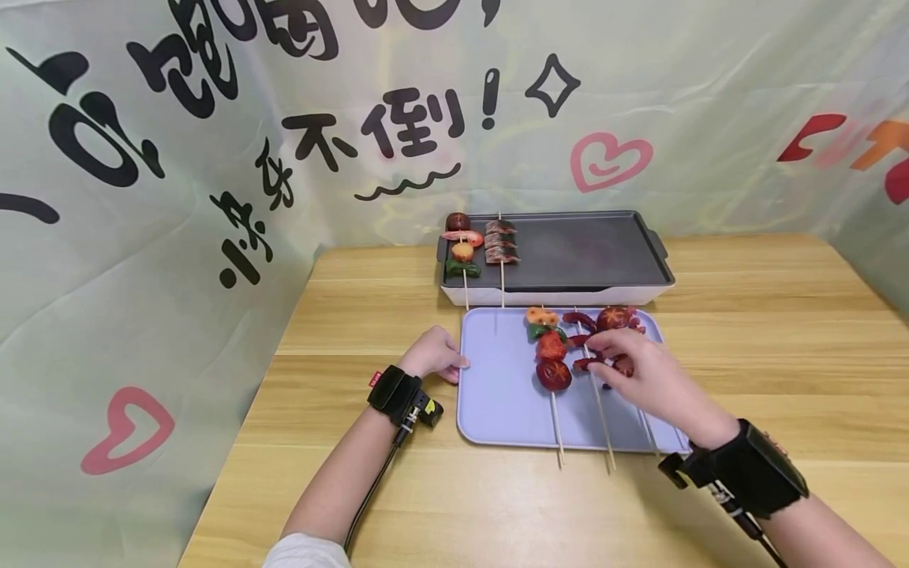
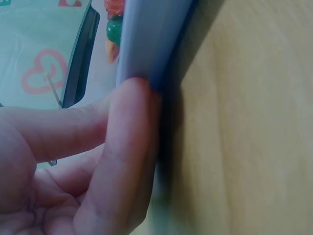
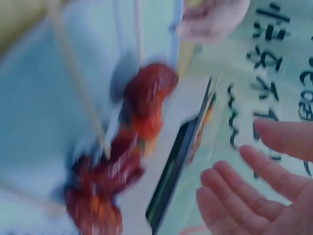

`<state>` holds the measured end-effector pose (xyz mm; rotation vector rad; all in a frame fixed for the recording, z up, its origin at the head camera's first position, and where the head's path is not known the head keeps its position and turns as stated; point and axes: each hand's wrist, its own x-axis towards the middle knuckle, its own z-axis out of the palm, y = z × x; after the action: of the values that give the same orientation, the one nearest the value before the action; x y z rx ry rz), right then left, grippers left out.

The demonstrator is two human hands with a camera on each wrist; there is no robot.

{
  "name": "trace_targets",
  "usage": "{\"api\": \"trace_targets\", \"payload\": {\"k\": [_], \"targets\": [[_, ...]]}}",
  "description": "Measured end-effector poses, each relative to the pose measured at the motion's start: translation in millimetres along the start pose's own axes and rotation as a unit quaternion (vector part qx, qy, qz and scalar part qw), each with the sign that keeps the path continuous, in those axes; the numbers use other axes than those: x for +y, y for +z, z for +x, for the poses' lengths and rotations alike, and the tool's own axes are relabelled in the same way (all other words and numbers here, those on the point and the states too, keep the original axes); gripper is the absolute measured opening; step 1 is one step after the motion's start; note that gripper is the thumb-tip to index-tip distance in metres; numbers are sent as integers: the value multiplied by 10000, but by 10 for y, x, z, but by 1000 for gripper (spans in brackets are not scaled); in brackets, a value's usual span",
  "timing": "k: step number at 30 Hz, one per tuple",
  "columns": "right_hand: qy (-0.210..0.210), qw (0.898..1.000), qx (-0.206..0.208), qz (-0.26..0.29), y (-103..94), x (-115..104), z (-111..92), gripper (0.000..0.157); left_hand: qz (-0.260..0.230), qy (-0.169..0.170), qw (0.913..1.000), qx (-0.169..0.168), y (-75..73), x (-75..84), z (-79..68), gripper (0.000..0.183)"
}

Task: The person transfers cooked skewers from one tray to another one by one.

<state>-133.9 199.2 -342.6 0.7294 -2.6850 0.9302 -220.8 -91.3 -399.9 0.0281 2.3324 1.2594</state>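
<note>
Step in hand, judged: picking a skewer off the tray point(image 1: 497, 410). Left hand point(image 1: 429, 356) braced on tray's left rim, fingers point(image 2: 122, 161) straight and pressed flat to the edge, nothing gripped. Right hand point(image 1: 649, 375) low over tray's right half, fingertips down at the red-meat skewer point(image 1: 592, 359); right wrist view shows fingers point(image 3: 234, 193) spread and apart, palm bare, so reaching, not yet clamped on anything. Whether fingertips already touch the meat: cannot tell, blurred.

Skewers on tray: veg skewer point(image 1: 550, 355) in tray's middle, red-meat skewer just right of it, mushroom skewer point(image 1: 618, 319) at far right, partly under the hand. Sticks poke past tray's near rim.

Next move, judged: needs a pinch on the one stick or its meat, a clean lift, then a carry past tray's far rim to the grill point(image 1: 582, 252) just behind. Left hand probably to hold tray steady.

In the way: skewers packed close, neighbours touching or nearly so, easy to drag one along. Grill's left end taken by shrimp skewer point(image 1: 463, 244) and fish skewer point(image 1: 500, 243); right part bare. Banner point(image 1: 213, 158) behind grill, table point(image 1: 746, 331) under all.
</note>
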Motion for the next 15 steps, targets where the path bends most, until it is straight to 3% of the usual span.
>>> {"api": "trace_targets", "payload": {"k": [2, 6, 11, 15], "targets": [[-142, 9996, 249, -88, -70, 80, -9, 30, 15, 4, 10000, -1, 0, -1, -1, 9], [99, 9993, 357, -88, -217, 238, -36, 36, 52, -23, 10000, 9, 0, -4, 5, 10], [605, 9975, 222, -274, -349, 458, -79, 39, 79, -23, 10000, 14, 3, -10, 13, 10], [1090, 9937, -137, -204, -400, 623, -127, 38, 67, -29, 10000, 9, 7, -12, 19, 9]]}}
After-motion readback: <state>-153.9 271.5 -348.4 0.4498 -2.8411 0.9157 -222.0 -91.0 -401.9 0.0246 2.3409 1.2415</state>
